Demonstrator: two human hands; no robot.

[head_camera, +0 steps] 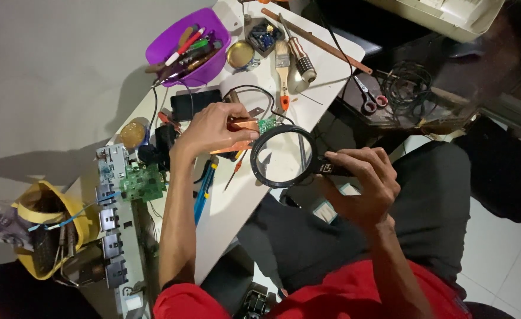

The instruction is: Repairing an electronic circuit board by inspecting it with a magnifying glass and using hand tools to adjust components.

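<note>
Copper-coloured board (237,137), centre frame, pinched in left hand (210,129). Black-rimmed magnifying glass (283,156), just right of it, handle gripped in closed right hand (361,180). Best kept with lens level above the board, wrists steady. White table (231,201), crowded: purple bowl (210,65) upper centre, paintbrush (282,62). Pale tiled floor lower right.

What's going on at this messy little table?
A person sits at a white table strewn with tools. The left hand holds a copper-coloured board with a small green circuit piece at its end. The right hand holds a round magnifying glass by its handle, just beside that board. Nearby lie a purple bowl of screwdrivers, a paintbrush and a larger green circuit board.
</note>
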